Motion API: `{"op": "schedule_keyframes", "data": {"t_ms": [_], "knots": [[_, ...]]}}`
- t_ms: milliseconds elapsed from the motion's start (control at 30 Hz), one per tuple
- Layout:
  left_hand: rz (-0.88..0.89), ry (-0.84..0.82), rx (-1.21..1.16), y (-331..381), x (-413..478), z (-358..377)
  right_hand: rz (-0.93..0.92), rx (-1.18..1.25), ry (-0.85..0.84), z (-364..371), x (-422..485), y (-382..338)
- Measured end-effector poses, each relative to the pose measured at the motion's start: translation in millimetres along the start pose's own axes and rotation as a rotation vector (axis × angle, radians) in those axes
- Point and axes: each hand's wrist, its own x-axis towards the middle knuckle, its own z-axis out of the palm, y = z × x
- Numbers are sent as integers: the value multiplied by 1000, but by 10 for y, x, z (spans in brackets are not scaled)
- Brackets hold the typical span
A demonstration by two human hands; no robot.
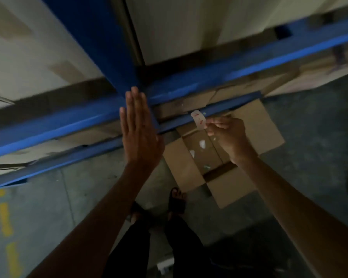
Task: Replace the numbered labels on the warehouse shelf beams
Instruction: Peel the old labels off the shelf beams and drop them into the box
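Observation:
A blue shelf beam (209, 77) runs across the view and meets a blue upright (96, 37) near the middle. My left hand (139, 129) lies flat with fingers straight against the joint of beam and upright. My right hand (227, 133) pinches a small white label (199, 119) with red marks, held in front of a lower blue beam (229, 105). Whether the label touches that beam I cannot tell.
An open cardboard box (247, 187) stands on the concrete floor below my right hand, with a few white scraps (202, 144) inside. Large pale cartons (189, 23) fill the shelf above. My feet in dark sandals (177, 201) stand by the box. Yellow dashes (5, 217) mark the floor at left.

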Motion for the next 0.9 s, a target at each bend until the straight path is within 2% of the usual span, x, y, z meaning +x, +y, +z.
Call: {"op": "schedule_keyframes", "data": {"t_ms": [200,467,600,900], "knots": [[-5,9,71,-56,-14,1030,164,-18,40,175,591,1171],[-132,-34,25,17,-148,1918,352,-72,147,147,975,1977],[-170,-22,8,-12,-165,2131,401,-152,190,62,1081,2269],[-108,-27,97,-222,-187,2433,466,-271,211,-40,1218,2755]]}}
